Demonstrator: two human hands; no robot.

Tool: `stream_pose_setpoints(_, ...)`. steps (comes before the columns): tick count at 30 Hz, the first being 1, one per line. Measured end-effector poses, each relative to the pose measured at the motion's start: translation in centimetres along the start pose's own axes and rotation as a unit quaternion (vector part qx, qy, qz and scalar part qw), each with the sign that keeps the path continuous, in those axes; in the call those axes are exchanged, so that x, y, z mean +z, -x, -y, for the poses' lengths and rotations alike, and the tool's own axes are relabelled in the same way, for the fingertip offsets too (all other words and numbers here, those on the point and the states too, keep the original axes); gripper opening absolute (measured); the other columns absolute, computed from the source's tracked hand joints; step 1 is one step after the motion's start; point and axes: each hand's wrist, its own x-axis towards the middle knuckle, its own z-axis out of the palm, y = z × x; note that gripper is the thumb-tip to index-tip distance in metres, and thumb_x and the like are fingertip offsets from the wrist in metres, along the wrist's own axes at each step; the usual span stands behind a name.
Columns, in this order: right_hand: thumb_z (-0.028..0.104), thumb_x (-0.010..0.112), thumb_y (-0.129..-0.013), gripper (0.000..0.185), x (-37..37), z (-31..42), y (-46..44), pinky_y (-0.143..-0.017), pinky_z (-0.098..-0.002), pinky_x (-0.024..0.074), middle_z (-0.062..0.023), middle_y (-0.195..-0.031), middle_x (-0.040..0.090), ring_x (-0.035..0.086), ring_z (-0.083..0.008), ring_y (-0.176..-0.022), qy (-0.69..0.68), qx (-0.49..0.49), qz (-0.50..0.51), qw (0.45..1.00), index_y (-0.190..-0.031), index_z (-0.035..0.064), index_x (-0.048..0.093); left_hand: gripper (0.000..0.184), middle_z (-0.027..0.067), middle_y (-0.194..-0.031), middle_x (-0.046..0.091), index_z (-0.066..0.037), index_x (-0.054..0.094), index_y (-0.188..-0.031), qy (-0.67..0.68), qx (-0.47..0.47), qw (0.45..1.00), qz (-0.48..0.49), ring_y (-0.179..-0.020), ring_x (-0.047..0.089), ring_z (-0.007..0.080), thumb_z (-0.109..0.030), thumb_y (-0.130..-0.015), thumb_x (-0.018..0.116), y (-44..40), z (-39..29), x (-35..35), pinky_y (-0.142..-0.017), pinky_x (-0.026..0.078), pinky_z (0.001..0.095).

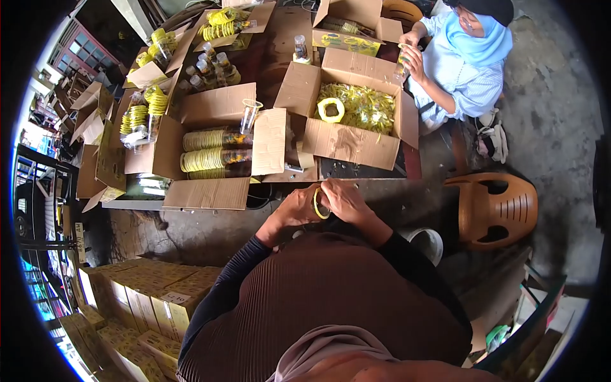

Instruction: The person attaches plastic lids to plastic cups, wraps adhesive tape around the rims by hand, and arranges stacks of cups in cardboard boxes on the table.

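Close together in front of my chest, both hands hold a clear cup with a yellow ring (321,204) round its rim. The fingers of my left hand (298,207) wrap round its left side. At its right side, my right hand (344,200) has its fingers bent and pressed together at the rim. Beyond them, an open carton (219,194) holds rows of stacked clear cups with yellow rims (203,159), and one cup (251,116) stands upright on the stacks. Right of it, another carton (350,149) holds many yellow strips (369,108) and a yellow roll (330,110).
A co-worker (461,70) handles a cup at the table's right. More cartons and bottles (219,67) stand at the back left. An orange plastic chair (499,210) and a white bucket (425,245) are on my right, stacked boxes (143,293) behind left.
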Motion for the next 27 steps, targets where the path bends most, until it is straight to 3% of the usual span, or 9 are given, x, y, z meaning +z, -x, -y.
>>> stream_pose_setpoints(4, 0.019, 0.065, -0.080, 0.021, 0.2, 2.2, 1.5, -0.073, -0.0394, 0.0492, -0.0107, -0.081, 0.056, 0.060, -0.0280, -0.081, 0.049, -0.001, 0.009, 0.999, -0.088, 0.0037, 0.053, 0.081, 0.0172, -0.101, 0.065, 0.001, 0.048, -0.122, -0.009, 0.051, 0.998, 0.031, -0.098, 0.062, 0.0377, -0.022, -0.054, 0.085, 1.8, 0.9, 0.9, -0.085, 0.049, 0.0395)
stream_pose_setpoints(8, 0.019, 0.066, -0.079, 0.020, 1.9, 3.2, 3.5, -0.072, -0.0389, 0.0495, -0.0097, -0.079, 0.057, 0.061, -0.0278, -0.079, 0.056, -0.002, -0.010, 0.998, -0.085, 0.0044, 0.053, 0.066, 0.0178, -0.095, 0.066, -0.003, 0.054, -0.112, 0.020, 0.076, 0.995, 0.055, -0.091, 0.063, 0.0388, -0.021, -0.055, 0.081, 3.5, 0.9, 1.8, -0.079, 0.050, 0.0420)
stream_pose_setpoints(13, 0.015, 0.062, -0.082, 0.016, 3.7, 4.7, 4.9, -0.065, -0.0409, 0.0488, -0.0120, -0.078, 0.056, 0.060, -0.0309, -0.074, 0.004, 0.014, -0.042, 0.999, -0.083, 0.0037, 0.051, 0.062, 0.0196, -0.096, 0.066, -0.003, 0.053, -0.114, 0.015, 0.036, 0.999, 0.026, -0.091, 0.061, 0.0415, -0.022, -0.060, 0.078, 6.0, 0.1, 2.9, -0.078, 0.051, 0.0448)
stream_pose_setpoints(16, 0.014, 0.061, -0.083, 0.015, 4.5, 5.6, 4.8, -0.062, -0.0417, 0.0482, -0.0125, -0.077, 0.056, 0.060, -0.0329, -0.071, -0.056, 0.060, -0.053, 0.995, -0.084, 0.0033, 0.050, 0.058, 0.0197, -0.093, 0.065, -0.003, 0.052, -0.111, 0.014, 0.041, 0.998, -0.045, -0.089, 0.061, 0.0417, -0.024, -0.063, 0.076, 7.4, 0.0, 3.7, -0.077, 0.051, 0.0459)
stream_pose_setpoints(18, 0.012, 0.056, -0.085, 0.013, 4.7, 6.2, 4.7, -0.067, -0.0445, 0.0472, -0.0184, -0.084, 0.057, 0.058, -0.0377, -0.078, -0.103, 0.114, -0.016, 0.988, -0.089, 0.0005, 0.052, 0.053, 0.0198, -0.089, 0.065, -0.003, 0.051, -0.106, -0.043, -0.023, 0.996, -0.078, -0.085, 0.062, 0.0408, -0.026, -0.064, 0.076, 8.1, 0.3, 4.5, -0.076, 0.050, 0.0462)
stream_pose_setpoints(22, 0.007, 0.050, -0.088, 0.008, 7.6, 5.2, 5.3, -0.066, -0.0448, 0.0460, -0.0198, -0.085, 0.055, 0.057, -0.0394, -0.078, -0.080, 0.068, -0.066, 0.992, -0.087, -0.0008, 0.050, 0.049, 0.0203, -0.086, 0.064, -0.002, 0.051, -0.100, -0.090, -0.036, 0.988, -0.116, -0.081, 0.063, 0.0399, -0.026, -0.065, 0.076, 8.6, 1.7, 6.1, -0.075, 0.051, 0.0465)
stream_pose_setpoints(24, 0.009, 0.053, -0.087, 0.011, 11.3, 1.7, 6.8, -0.072, -0.0387, 0.0462, -0.0150, -0.103, 0.052, 0.057, -0.0265, -0.091, 0.009, 0.009, -0.142, 0.990, -0.095, 0.0034, 0.056, 0.048, 0.0206, -0.084, 0.064, 0.000, 0.051, -0.099, -0.147, 0.064, 0.964, -0.210, -0.079, 0.063, 0.0398, -0.027, -0.067, 0.076, 8.4, 2.5, 7.0, -0.072, 0.051, 0.0470)
stream_pose_setpoints(27, 0.006, 0.054, -0.086, 0.017, 11.4, -0.6, 7.4, -0.069, -0.0376, 0.0471, -0.0148, -0.107, 0.054, 0.058, -0.0296, -0.084, -0.113, 0.038, -0.038, 0.992, -0.103, 0.0029, 0.055, 0.051, 0.0207, -0.085, 0.065, 0.001, 0.053, -0.102, -0.113, 0.028, 0.978, -0.171, -0.081, 0.064, 0.0394, -0.027, -0.067, 0.078, 9.1, 1.5, 5.2, -0.070, 0.052, 0.0460)
